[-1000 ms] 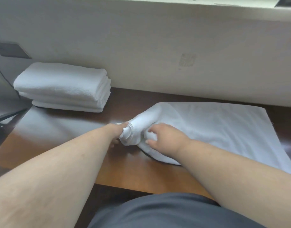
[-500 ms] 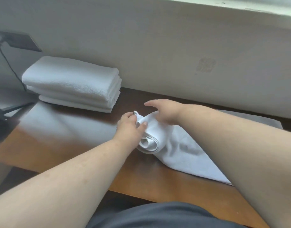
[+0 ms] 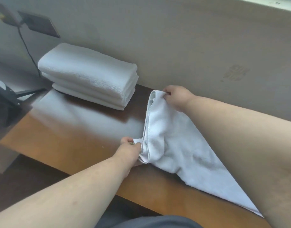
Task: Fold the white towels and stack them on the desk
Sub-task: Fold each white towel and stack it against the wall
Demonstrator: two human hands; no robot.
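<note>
While my left hand [image 3: 130,146] pinches near corner of towel [image 3: 171,145], right hand [image 3: 176,97] pinches far corner; towel lies on worktop [image 3: 72,142], right of folded stack [image 3: 90,76].

Beige wall [image 3: 174,38] w/ dark outlet plate [image 3: 41,25] — black cord [image 3: 28,51]

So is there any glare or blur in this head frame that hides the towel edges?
Head view: a broad pale glare lies on the desk in front of the folded towel stack; both hands and the towel they hold are slightly soft, but its doubled left edge still reads; the wall line bows from wide-angle distortion.
</note>
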